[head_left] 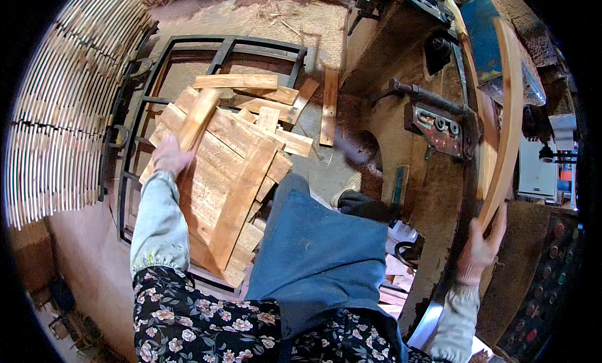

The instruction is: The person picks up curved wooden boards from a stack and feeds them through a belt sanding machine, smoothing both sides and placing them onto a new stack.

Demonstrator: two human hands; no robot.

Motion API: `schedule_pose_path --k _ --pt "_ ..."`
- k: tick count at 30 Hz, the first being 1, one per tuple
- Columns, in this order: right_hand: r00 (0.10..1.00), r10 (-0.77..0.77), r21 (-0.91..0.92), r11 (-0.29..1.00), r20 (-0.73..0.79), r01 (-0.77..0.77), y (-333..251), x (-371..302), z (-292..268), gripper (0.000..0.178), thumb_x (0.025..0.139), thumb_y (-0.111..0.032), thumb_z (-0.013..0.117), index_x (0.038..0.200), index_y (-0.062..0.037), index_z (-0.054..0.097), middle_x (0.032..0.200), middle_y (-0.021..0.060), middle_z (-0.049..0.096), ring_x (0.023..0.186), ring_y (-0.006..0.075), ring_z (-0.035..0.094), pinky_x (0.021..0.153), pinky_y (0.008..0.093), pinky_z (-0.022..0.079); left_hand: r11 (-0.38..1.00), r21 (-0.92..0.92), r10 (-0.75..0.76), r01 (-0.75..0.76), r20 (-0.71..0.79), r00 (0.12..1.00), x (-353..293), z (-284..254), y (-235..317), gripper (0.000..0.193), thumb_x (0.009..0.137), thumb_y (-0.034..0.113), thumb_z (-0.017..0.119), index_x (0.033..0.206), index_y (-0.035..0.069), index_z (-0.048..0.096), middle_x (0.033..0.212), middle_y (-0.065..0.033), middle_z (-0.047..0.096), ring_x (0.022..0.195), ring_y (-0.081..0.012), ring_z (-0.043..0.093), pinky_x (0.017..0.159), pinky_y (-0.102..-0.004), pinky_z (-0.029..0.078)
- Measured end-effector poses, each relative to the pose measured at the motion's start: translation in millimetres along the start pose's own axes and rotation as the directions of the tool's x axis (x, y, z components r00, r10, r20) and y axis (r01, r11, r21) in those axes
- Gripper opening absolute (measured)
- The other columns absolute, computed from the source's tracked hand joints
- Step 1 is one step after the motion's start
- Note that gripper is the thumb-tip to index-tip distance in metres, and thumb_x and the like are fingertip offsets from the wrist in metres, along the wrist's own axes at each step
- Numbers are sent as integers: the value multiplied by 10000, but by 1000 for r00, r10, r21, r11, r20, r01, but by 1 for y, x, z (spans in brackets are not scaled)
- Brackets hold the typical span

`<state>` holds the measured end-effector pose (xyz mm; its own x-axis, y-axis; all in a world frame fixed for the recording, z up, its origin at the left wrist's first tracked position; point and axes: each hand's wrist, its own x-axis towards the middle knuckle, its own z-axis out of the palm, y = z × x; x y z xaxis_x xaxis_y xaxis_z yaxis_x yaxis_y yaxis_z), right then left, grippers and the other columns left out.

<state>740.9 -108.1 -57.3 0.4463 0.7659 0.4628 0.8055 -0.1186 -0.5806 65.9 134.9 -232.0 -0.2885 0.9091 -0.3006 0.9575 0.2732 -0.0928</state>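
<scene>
My left hand [172, 156] is closed round the near end of a short wooden board [199, 119], which is slightly blurred and tilted over a stack of flat boards [213, 153]. A wider plank [241, 203] lies across the stack's right side. Over on the right, my right hand [483, 247] grips the near end of a long wooden strip [513, 93]. That strip runs away from me along the machine [414, 149], beside another light strip [486, 143] against the machine's guide. Part of my right fingers is hidden behind the wood.
A dark metal frame [226, 52] stands under and behind the stack. Tall rows of thin slats [69, 99] rise at the left. Loose board pieces [329, 109] lie by the machine's base. A control panel with buttons [545, 281] sits at the lower right, below a blue housing [486, 43].
</scene>
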Motion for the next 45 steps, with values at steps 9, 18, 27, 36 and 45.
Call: schedule_pose_path --k 9,18,27,36,45 --pt "981 127 -474 879 145 -44 -44 -220 -124 513 906 -53 687 1406 25 603 1432 249 566 1297 403 542 1106 483 407 970 -136 -194 201 65 979 -54 102 -30 1211 706 532 880 1627 32 273 1484 -277 526 1397 -411 504 1163 -452 436" --pt "974 10 -508 854 228 111 14 -81 -68 478 984 -159 660 1438 -25 597 1460 235 563 1351 429 511 1158 508 379 943 -330 19 -30 -36 999 -137 20 5 1174 656 366 920 1614 67 311 1429 -258 572 1336 -422 550 1130 -465 458" --pt "883 -376 46 924 281 379 -34 38 -13 619 845 -320 811 1394 -96 630 1424 222 595 1316 408 563 1138 458 437 442 138 822 -886 -458 338 -216 -161 141 975 656 237 901 1516 92 467 1313 -161 633 1233 -367 592 1071 -487 478" --pt "918 -98 -482 827 385 290 -69 -125 -132 987 630 -321 905 1497 -87 494 1356 225 600 1133 408 631 999 526 500 -266 434 832 -861 -348 -433 -341 -210 343 905 730 324 865 1517 127 465 1377 -96 626 1322 -309 580 1173 -493 412" --pt "934 357 -587 753 -16 -298 -35 -269 -179 915 695 -154 866 1529 -55 502 1379 226 599 1280 417 547 1097 513 433 694 -402 450 -598 -406 795 -203 -1 246 936 738 346 913 1479 -30 481 1321 -253 625 1250 -405 592 1101 -449 466"
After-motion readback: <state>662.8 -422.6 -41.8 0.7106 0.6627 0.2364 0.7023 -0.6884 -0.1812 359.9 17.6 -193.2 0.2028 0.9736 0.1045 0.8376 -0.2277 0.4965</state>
